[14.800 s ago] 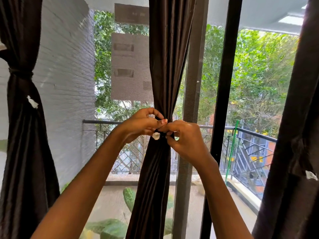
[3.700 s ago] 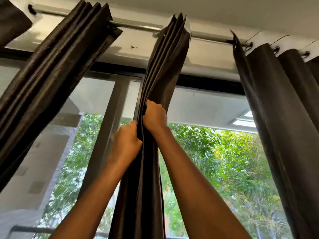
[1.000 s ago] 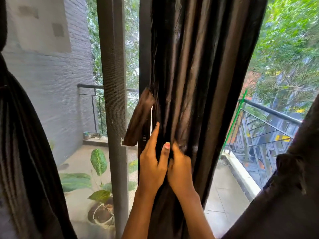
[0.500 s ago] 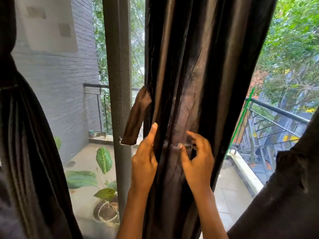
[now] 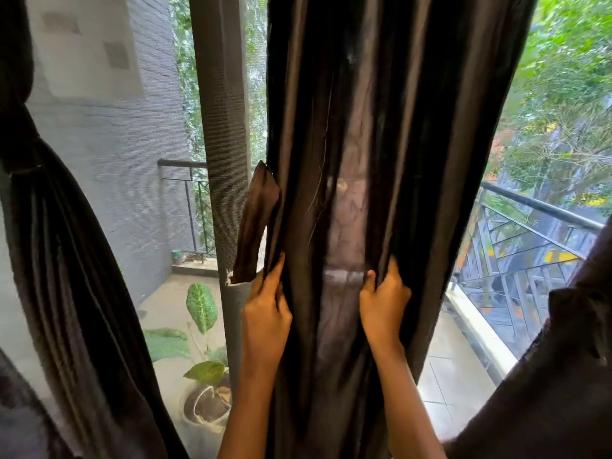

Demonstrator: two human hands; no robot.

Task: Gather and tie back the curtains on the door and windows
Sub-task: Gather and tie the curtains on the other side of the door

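Folds of the middle curtain (image 5: 381, 127) hang loose and wide from the top to the bottom of the frame, not tied yet. The left hand (image 5: 266, 319) holds its left edge, with fingers tucked into the cloth. The right hand (image 5: 384, 303) grips folds nearer the right side, with fingers curled round them. So the cloth sits between both hands and spills out past them. The tie strap (image 5: 255, 226) hangs free just above the left hand, and nobody holds it. I think the shiny cloth could slip out if the hands grab too few folds, and the bunch would be messy. The strap could also get lost behind the cloth. At the left of the frame another curtain (image 5: 66, 260) is already tied. A potted plant (image 5: 202, 326) stands outside, lower left.
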